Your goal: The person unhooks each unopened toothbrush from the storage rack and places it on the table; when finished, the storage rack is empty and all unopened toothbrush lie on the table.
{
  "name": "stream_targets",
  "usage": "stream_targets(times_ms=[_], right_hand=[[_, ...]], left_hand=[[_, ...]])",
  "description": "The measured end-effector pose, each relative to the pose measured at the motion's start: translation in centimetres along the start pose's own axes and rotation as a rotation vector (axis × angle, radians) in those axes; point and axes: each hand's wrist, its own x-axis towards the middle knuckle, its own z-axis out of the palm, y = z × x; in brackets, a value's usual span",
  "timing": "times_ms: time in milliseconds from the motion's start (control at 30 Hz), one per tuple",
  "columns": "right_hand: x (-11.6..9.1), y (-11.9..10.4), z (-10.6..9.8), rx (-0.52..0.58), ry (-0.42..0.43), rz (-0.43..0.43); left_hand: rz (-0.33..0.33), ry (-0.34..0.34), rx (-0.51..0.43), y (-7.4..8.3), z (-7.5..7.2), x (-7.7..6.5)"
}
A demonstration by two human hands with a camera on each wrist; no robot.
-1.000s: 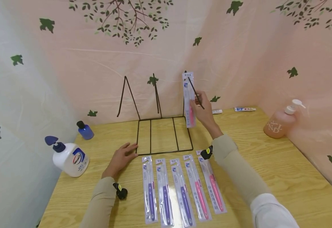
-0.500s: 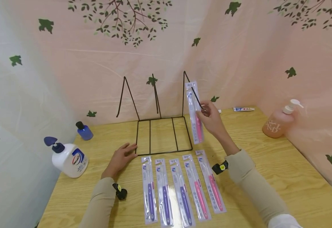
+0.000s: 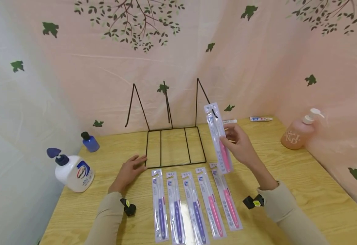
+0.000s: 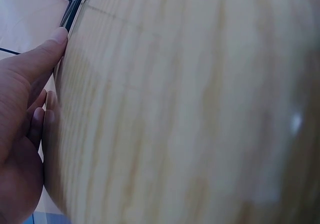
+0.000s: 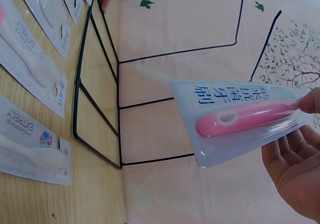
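My right hand (image 3: pixel 241 144) pinches a packaged pink toothbrush (image 3: pixel 219 139) between thumb and fingers, tilted in front of the rack's right hook. That hook's tip shows in front of the package's top, and its rod seems to pass through the hang hole. In the right wrist view the pink handle (image 5: pixel 240 120) faces the camera inside clear plastic. The black wire rack (image 3: pixel 187 145) stands on the table with upright hooks at its back. At its front left corner, my left hand (image 3: pixel 127 173) rests with extended fingertips touching the frame.
Several packaged toothbrushes, purple (image 3: pixel 178 217) and pink (image 3: pixel 215 216), lie in a row before the rack. A white pump bottle (image 3: pixel 75 173) and a blue bottle (image 3: pixel 90 142) stand left, an orange pump bottle (image 3: pixel 298 134) right. Toothpaste tubes (image 3: pixel 260 119) lie near the back wall.
My right hand has brought the pink toothbrush package forward, down and to the right, from the back of the right hook to its tip. My left hand stays put.
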Motion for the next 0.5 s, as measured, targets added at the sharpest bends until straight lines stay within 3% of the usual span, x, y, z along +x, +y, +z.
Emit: stream_targets(times_ms=[233,500], right_hand=[[-1.9,-0.5,-0.5,-0.002,-0.017,-0.038],[-3.7,-1.1,-1.6,0.007,0.018,-0.085]], left_hand=[[-0.004,-0.001,0.009,-0.1,0.0,0.0],[-0.007,-0.013,-0.004,-0.1,0.0,0.0]])
